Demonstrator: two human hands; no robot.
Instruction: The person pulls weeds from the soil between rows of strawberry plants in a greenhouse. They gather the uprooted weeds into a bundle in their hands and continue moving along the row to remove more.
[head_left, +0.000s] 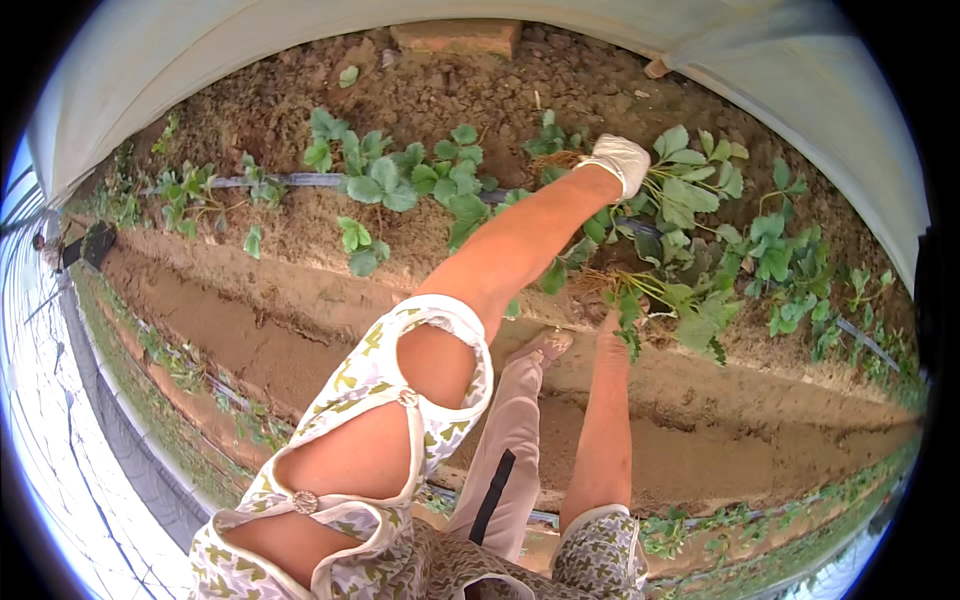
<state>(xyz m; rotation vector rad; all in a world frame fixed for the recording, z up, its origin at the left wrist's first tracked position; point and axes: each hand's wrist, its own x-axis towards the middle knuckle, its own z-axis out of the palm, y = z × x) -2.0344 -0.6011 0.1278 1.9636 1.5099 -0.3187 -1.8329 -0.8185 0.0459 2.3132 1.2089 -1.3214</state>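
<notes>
My left hand (619, 161), in a pale glove, is at the far side of the raised soil bed, its fingers mostly hidden beneath it. Stems of a leafy strawberry plant (686, 191) meet at its right edge, and brown roots show to its left. Nearer to me, my right hand (634, 304) is largely covered by leaves. It holds a bunch of strawberry plants (701, 315) at the bed's near edge, the bare roots pointing left and the leaves right. Other strawberry plants (386, 176) stand in the soil left of my left hand.
A grey drip line (307, 180) runs along the bed. Behind are a brick (457, 37) and pale plastic sheeting (225, 45). My shoe (551, 345) is in the sunken dirt path (712, 457) beside the bed. Another person (71, 251) is at the far left.
</notes>
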